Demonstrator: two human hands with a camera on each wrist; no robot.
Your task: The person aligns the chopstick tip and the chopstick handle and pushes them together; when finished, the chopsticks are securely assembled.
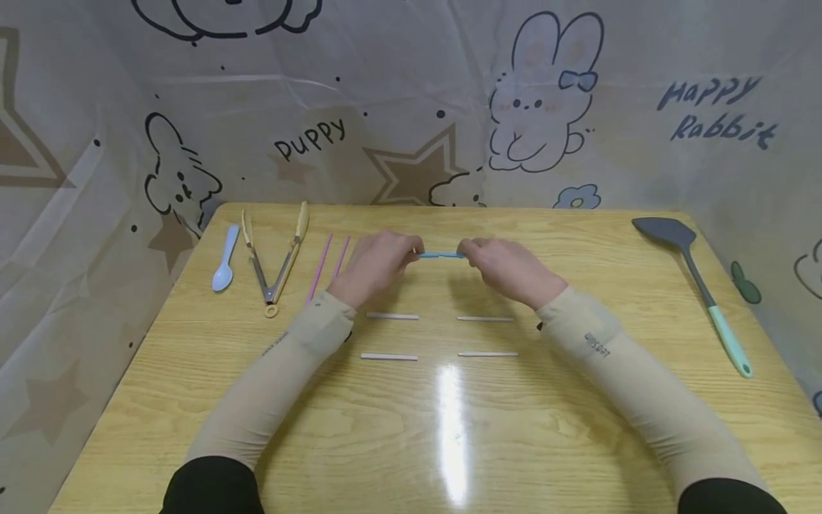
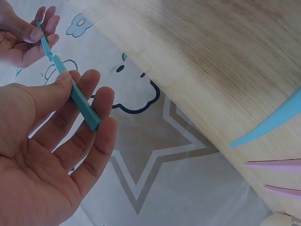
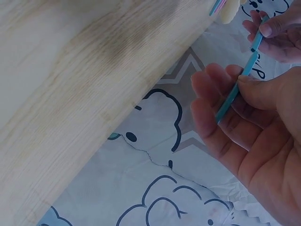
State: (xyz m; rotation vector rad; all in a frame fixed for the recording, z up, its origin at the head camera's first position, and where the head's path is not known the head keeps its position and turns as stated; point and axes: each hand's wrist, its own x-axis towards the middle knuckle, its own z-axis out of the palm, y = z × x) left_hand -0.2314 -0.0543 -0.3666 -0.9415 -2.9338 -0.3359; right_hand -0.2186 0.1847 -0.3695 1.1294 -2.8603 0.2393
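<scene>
My left hand (image 1: pixel 380 263) pinches a blue chopstick piece (image 2: pixel 83 104) between thumb and fingers. With its thumb and fingers, my right hand (image 1: pixel 510 268) holds another blue chopstick piece (image 3: pixel 230 101). Both pieces are raised above the far part of the table, nearly in line. Their notched inner ends come together midway between the hands. Seen from the left wrist, a tapered blue chopstick (image 2: pixel 268 125) lies on the table beside two pink chopsticks (image 2: pixel 277 165); my left hand hides the blue one in the head view.
On the wooden table (image 1: pixel 385 428), several short pale sticks (image 1: pixel 392 315) lie in two rows nearer me. A light blue spoon (image 1: pixel 222 275) and splayed tongs (image 1: pixel 270 293) are at the left. A grey spatula (image 1: pixel 668 232) with a mint handle lies far right. Printed cloth hangs behind.
</scene>
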